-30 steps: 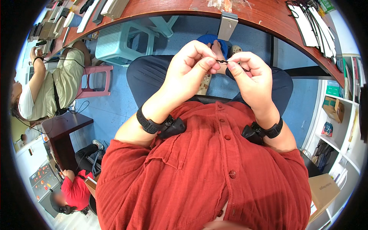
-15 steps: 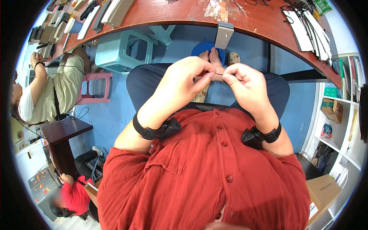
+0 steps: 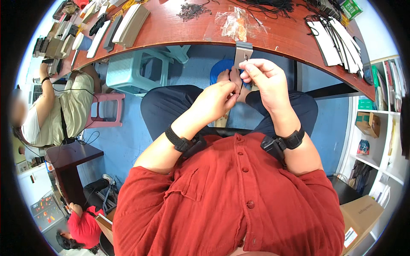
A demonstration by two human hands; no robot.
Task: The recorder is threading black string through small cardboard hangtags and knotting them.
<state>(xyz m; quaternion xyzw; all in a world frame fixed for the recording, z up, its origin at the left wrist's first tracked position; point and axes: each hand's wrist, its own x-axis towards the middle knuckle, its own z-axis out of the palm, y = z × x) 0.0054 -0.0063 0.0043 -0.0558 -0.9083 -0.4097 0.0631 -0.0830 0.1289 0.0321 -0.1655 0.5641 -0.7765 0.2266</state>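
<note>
A thin black cord [image 3: 241,88] runs between my two hands above my lap. My left hand [image 3: 217,100] is closed in a pinch on its lower part. Higher and farther forward, my right hand [image 3: 268,81] pinches the upper part, and a small dark end sticks up past the fingertips. Just beyond the right fingertips, a grey block-like stack [image 3: 244,50] juts out at the table's edge. Crumpled clear plastic [image 3: 235,26] lies on the table behind it.
The reddish table [image 3: 171,25] spans the front. On it lie white tags with black cords [image 3: 335,42], a black cord bundle [image 3: 269,6], small black bits [image 3: 192,11] and grey card stacks [image 3: 131,25]. A turquoise stool [image 3: 128,70] stands below. Two other people sit at left.
My hands have drawn apart. The right has risen forward toward the table edge, while the left has lowered slightly; more of the cord shows between them. My view has shifted to include more tabletop.
</note>
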